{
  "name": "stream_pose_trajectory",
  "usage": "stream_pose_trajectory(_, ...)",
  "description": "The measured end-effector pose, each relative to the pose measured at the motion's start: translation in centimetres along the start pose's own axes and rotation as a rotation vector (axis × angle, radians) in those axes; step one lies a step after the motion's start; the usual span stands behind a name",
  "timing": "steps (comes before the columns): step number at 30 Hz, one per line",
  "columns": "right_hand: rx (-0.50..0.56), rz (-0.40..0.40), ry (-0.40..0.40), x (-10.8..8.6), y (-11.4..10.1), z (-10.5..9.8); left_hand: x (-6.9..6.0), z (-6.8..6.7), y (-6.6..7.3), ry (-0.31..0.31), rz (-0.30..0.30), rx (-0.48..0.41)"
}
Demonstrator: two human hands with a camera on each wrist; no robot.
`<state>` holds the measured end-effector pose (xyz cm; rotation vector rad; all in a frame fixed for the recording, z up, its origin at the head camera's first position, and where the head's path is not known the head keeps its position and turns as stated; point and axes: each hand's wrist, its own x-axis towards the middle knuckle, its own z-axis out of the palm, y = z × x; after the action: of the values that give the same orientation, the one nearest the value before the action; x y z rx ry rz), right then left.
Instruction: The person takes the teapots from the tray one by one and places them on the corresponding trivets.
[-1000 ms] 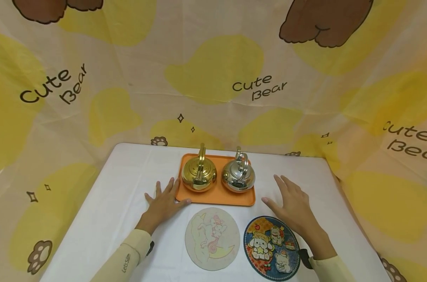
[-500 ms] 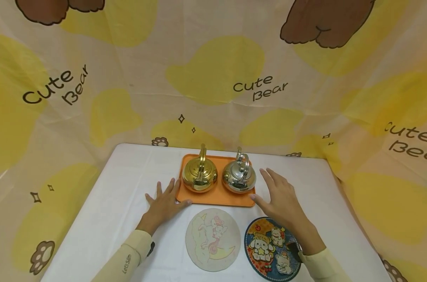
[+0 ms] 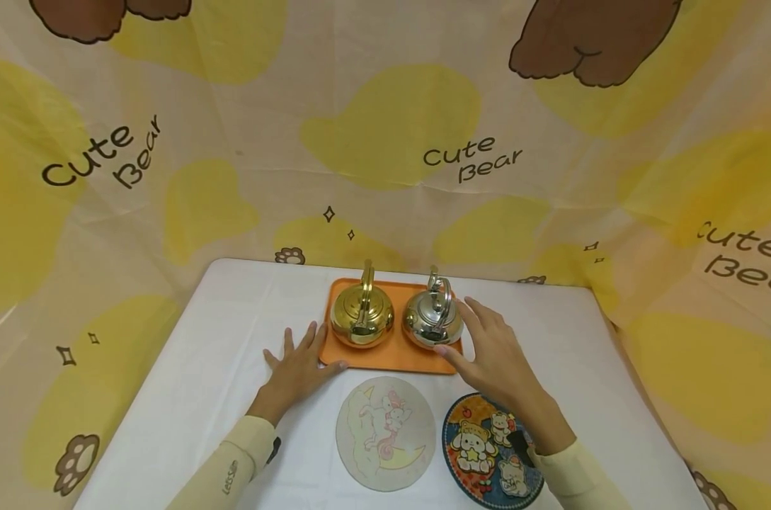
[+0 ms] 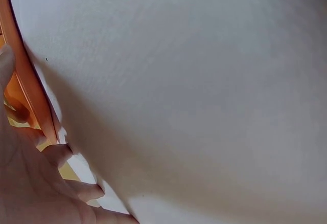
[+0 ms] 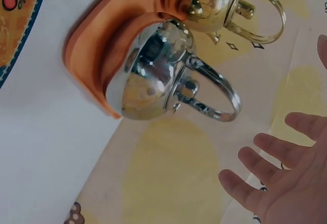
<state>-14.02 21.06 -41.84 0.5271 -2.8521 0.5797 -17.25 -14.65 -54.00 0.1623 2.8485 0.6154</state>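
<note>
On an orange tray stand a gold teapot at left and a silver teapot at right. My left hand has its fingers spread at the tray's left front corner; the left wrist view shows the hand beside the orange rim. Beside the silver teapot is my right hand, its thumb in front of the pot and its fingers at the pot's right. In the right wrist view the fingers of that hand are apart, near the silver teapot and its handle.
A pale round mat lies in front of the tray. To its right a dark blue round mat with cartoon animals lies partly under my right forearm. Behind the white table hangs a patterned yellow cloth.
My right hand has moved left from beyond the tray's right side to the silver teapot. My left hand stays at the tray's corner.
</note>
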Motion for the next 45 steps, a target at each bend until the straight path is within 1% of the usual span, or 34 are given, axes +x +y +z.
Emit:
stream_pose_trajectory(15, 0.207, -0.007, -0.056, 1.3, -2.4, 0.8, 0.1, 0.1, 0.0, 0.008, 0.003, 0.002)
stream_pose_trajectory(27, 0.365, -0.013, -0.088, 2.6, -2.9, 2.4, 0.2, 0.2, 0.0, 0.005, -0.002, -0.006)
stream_pose_trajectory(34, 0.456, 0.037, -0.127, 3.1, -3.5, 2.8, 0.1, 0.2, 0.0, 0.007, -0.006, -0.011)
stream_pose_trajectory(41, 0.542, 0.070, -0.159, 3.8, -4.1, 3.5, 0.2, 0.3, 0.0, 0.006, -0.009, -0.006)
stream_pose_trajectory(45, 0.597, 0.087, -0.160, 4.4, -4.3, 4.0, 0.1, 0.3, 0.0, 0.009, -0.006, -0.001)
